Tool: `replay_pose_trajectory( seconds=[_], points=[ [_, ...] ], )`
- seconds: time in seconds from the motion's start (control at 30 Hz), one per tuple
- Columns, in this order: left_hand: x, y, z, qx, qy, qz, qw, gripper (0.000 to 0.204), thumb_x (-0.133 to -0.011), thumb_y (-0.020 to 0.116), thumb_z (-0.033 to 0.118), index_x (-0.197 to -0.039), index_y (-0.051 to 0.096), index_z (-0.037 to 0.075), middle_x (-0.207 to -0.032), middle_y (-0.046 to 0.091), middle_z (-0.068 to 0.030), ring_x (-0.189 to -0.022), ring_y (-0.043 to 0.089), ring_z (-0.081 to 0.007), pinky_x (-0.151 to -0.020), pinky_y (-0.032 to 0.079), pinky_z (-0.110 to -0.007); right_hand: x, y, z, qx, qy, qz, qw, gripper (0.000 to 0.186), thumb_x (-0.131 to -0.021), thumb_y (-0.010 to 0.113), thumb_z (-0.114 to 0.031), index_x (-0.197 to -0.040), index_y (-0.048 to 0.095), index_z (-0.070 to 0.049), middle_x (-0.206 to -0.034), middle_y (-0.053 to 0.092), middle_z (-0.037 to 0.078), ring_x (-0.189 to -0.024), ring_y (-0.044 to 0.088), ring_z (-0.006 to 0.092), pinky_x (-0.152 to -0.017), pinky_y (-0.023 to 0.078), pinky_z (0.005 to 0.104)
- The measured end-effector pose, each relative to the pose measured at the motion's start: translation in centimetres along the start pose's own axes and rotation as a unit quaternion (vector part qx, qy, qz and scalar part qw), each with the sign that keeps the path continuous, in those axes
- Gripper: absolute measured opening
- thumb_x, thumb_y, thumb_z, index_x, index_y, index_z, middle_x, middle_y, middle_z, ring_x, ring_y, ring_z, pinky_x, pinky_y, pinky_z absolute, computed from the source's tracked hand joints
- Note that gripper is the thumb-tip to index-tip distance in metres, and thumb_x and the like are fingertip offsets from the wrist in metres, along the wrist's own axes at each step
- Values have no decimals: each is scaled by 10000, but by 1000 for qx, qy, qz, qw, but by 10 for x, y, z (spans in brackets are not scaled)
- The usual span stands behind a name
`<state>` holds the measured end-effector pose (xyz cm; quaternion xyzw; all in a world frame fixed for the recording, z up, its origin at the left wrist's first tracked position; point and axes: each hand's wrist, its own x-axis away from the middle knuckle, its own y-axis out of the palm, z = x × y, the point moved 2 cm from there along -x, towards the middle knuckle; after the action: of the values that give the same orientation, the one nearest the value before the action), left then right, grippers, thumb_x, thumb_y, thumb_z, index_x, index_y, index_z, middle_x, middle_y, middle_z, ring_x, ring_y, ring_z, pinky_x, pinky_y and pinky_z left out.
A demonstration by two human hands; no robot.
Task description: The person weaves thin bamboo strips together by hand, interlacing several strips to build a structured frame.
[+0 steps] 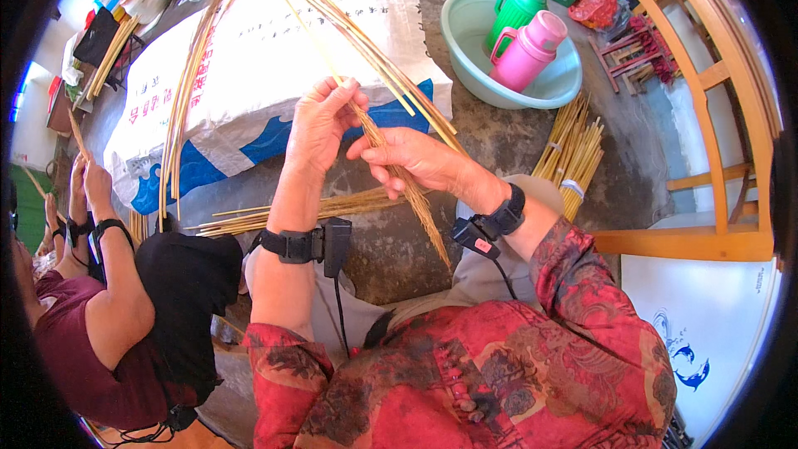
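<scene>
My left hand [320,126] pinches a dry straw stalk between thumb and fingers, just above where its brushy head begins. The thin stem runs up and away over the white sack. My right hand [420,158] is closed around the feathery head [428,220], whose tip hangs down toward my lap. Ahead, a loose bunch of stalks [366,46] lies across the white woven sack [258,58], its ends near my hands. A second bunch [187,100] lies at the sack's left side. More brushy stalks [249,220] lie on the floor beyond my knees.
Tied straw bundles [573,158] stand by my right knee. A pale blue basin [465,66] holds a green flask [519,12] and a pink flask [532,50]. A wooden frame [706,108] rises at right. Close on my left, a seated person [108,308] holds a stalk.
</scene>
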<state>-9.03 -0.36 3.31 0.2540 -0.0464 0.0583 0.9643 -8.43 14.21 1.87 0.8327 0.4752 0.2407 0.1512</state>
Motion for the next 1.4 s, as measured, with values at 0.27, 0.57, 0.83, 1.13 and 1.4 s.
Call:
replay_pose_trajectory(
  seconds=[0.27,0.57,0.83,1.13,1.4],
  points=[
    [2,-10,7,18,11,-4,1000,104,-825,571,145,-874,555,56,-710,571,-31,-631,531,-108,-518,408,-213,19,1,-3,-63,24,-45,997,451,-879,425,-399,-1096,457,-5,-772,595,105,-657,608,193,-600,499,296],
    [2,-6,-8,22,-1,-26,999,101,-817,585,153,-840,556,59,-692,561,-23,-609,520,-96,-475,397,-206,10,-5,-8,-19,-35,7,999,548,-845,445,-473,-1130,463,-5,-826,578,111,-722,597,219,-701,486,320],
    [4,-1,-8,-34,-12,6,999,144,-831,564,171,-899,553,45,-756,571,-45,-648,538,-102,-517,436,-207,1,-5,1,3,-35,-10,999,377,-839,523,-364,-1001,515,-24,-670,555,33,-569,569,150,-554,471,269],
    [8,0,0,-28,-19,-98,995,183,-851,533,180,-951,546,27,-789,576,-44,-669,542,-100,-568,452,-218,4,-3,-7,-66,-36,-17,997,354,-854,496,-354,-963,532,-19,-719,569,54,-602,578,173,-565,481,298],
    [4,-2,0,1,-26,-108,994,164,-847,538,179,-933,551,40,-761,555,-8,-660,533,-85,-581,479,-238,10,-19,-13,15,-75,81,994,266,-835,548,-258,-980,538,-35,-782,583,40,-625,576,100,-573,499,240]
  ],
)
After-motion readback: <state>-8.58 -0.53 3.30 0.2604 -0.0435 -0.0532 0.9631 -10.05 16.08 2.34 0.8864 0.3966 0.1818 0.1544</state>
